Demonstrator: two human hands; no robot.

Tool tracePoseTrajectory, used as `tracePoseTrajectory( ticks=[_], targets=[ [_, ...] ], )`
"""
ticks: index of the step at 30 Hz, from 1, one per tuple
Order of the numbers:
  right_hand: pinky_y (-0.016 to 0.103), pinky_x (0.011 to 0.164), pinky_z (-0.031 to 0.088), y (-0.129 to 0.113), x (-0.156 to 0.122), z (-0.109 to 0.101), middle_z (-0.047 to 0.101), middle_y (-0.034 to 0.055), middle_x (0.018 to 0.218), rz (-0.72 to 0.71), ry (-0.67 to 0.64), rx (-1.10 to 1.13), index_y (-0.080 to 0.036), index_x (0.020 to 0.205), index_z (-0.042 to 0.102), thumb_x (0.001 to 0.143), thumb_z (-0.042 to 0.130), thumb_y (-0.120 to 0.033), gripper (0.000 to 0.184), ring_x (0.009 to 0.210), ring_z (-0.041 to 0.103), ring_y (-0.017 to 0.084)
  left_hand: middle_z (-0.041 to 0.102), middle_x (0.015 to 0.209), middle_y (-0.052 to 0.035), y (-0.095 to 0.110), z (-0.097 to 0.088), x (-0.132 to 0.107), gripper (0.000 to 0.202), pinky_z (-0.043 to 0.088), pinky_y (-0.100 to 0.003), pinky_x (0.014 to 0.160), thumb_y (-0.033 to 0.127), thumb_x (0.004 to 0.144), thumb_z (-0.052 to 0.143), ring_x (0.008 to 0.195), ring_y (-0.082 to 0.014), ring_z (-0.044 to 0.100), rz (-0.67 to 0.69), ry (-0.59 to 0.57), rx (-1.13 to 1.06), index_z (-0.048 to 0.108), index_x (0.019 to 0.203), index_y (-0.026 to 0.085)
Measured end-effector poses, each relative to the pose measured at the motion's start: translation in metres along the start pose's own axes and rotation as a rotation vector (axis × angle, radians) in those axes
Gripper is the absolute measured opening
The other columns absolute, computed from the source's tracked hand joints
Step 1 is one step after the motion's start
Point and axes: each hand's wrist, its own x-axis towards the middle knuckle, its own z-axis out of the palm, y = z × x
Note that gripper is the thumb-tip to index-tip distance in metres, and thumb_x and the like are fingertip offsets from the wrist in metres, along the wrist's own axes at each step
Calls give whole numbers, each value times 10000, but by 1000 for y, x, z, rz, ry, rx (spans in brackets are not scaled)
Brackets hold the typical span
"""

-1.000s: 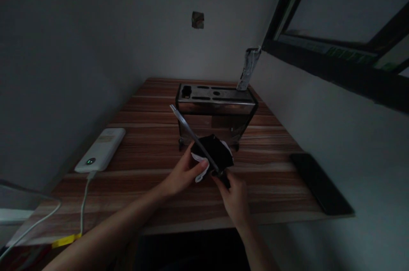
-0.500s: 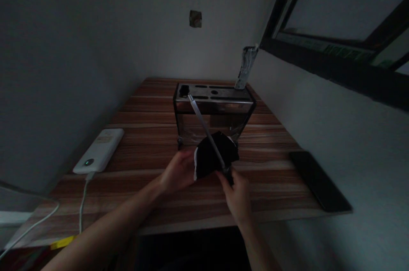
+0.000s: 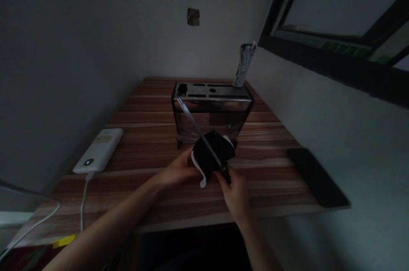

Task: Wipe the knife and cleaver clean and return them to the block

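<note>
My right hand (image 3: 235, 196) grips the dark handle of a long thin knife (image 3: 194, 124), whose blade slants up and to the left in front of the metal knife rack (image 3: 212, 107). My left hand (image 3: 177, 171) holds a black and white cloth (image 3: 211, 156) pressed against the lower part of the blade. Both hands hover over the wooden table (image 3: 153, 143), just in front of the rack. The rack has several empty slots on top.
A white power bank (image 3: 99, 149) with a cable lies at the left of the table. A dark phone (image 3: 316, 176) lies near the right edge by the wall. A crumpled wrapper (image 3: 243, 65) stands behind the rack. A window frame is at upper right.
The knife blade has tilted back to the left and lower after pointing at the rack top. The cloth has shifted slightly along the blade. The view has drifted a little.
</note>
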Motion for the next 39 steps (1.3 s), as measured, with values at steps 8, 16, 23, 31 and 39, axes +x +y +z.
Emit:
tracePoseTrajectory(
  ticks=[8, 16, 23, 31, 39],
  targets=[
    [246, 583, 432, -5, -2, 3, 705, 106, 729, -30, 43, -107, -138, 906, 657, 808, 432, -171, 248, 649, 659, 213, 589, 1188, -91, -8, 7, 2, 685, 361, -410, 998, 206, 589, 774, 1131, -281, 508, 227, 197, 452, 505, 1218, 184],
    [255, 573, 422, -6, -4, 6, 702, 95, 733, -33, 32, -197, -139, 888, 650, 748, 462, -115, 235, 642, 660, 225, 569, 1218, -95, -20, 12, 4, 739, 408, -398, 975, 245, 571, 784, 1124, -265, 526, 268, 252, 472, 465, 1236, 197],
    [254, 591, 434, -8, -4, 6, 695, 94, 717, -45, 15, -111, -142, 873, 656, 814, 503, -258, 200, 656, 660, 223, 627, 1104, -84, -24, 19, 4, 582, 443, -359, 921, 239, 607, 762, 1024, -220, 586, 262, 361, 413, 508, 1126, 173],
    [232, 593, 436, -9, 1, -2, 690, 64, 708, -29, -74, 91, -167, 821, 651, 829, 518, -326, 207, 654, 650, 192, 644, 1055, -94, -18, 25, 0, 532, 470, -325, 873, 254, 630, 733, 972, -208, 614, 266, 435, 424, 493, 1095, 155],
    [226, 508, 401, -6, 1, 0, 651, 49, 606, 2, -141, 112, -164, 729, 627, 821, 527, -376, 252, 559, 609, 177, 642, 1048, -84, -20, 22, 1, 514, 472, -326, 866, 223, 621, 727, 968, -204, 610, 266, 452, 458, 501, 1078, 161]
  ],
)
